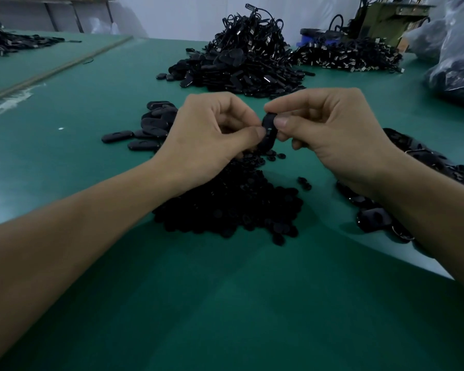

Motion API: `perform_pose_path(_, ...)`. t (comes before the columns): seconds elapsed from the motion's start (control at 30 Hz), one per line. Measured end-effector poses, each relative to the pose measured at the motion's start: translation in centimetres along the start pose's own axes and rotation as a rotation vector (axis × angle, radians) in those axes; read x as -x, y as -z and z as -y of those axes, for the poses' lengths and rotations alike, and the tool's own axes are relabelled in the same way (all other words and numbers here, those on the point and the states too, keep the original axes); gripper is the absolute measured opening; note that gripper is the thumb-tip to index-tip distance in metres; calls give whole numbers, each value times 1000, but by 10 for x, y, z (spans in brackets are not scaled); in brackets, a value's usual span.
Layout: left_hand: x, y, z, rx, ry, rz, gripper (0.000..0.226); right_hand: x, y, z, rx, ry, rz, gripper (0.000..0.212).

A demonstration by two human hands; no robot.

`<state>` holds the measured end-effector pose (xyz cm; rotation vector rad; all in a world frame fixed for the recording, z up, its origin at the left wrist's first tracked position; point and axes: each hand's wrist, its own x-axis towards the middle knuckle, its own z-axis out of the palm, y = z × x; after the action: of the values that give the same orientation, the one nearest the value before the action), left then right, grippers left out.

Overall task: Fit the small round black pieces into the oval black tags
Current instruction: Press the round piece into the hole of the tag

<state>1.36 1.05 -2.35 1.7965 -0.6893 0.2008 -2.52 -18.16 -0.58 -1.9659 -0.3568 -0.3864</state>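
Readable text, labels, brands, numbers, signs: none.
Item 1, oval black tag [269,132], held just above the heap of small round black pieces [231,204]: small pale spot at its middle, possibly only a glint; too blurred to read.
Item 2, far pile of tags [236,68], well beyond that heap: bright specks, no lettering legible.

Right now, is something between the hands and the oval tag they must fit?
Nothing visible. The left hand and the right hand both pinch the oval tag already, above the pile of round pieces.
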Motion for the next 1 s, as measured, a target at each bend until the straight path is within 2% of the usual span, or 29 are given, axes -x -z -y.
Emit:
perform_pose_path(0.13,0,1,0,50,3,3,19,1,-2,3,-8,49,22,32)
perform_pose_path(0.2,-1,1,1,40,1,0,13,0,-1,2,17,31,2,34)
perform_pose_path(0.3,-1,2,3,41,18,-60,10,0,-1,-5,344,27,-9,27)
perform_pose_path(0.4,-2,2,5,70,43,-126,7,0,2,-11,713,0,104,24)
perform_pose_path(0.47,-2,3,5,89,69,-155,5,-1,2,-14,821,-14,156,23)
perform_pose_path(0.67,-3,4,5,165,153,-174,8,-4,-7,-13,899,3,189,20)
perform_pose_path(0.87,-3,2,6,129,168,-157,11,-4,-11,-12,869,-22,201,16)
perform_pose_path(1.0,-4,4,5,224,203,-193,9,-4,-10,-11,855,-6,185,17)
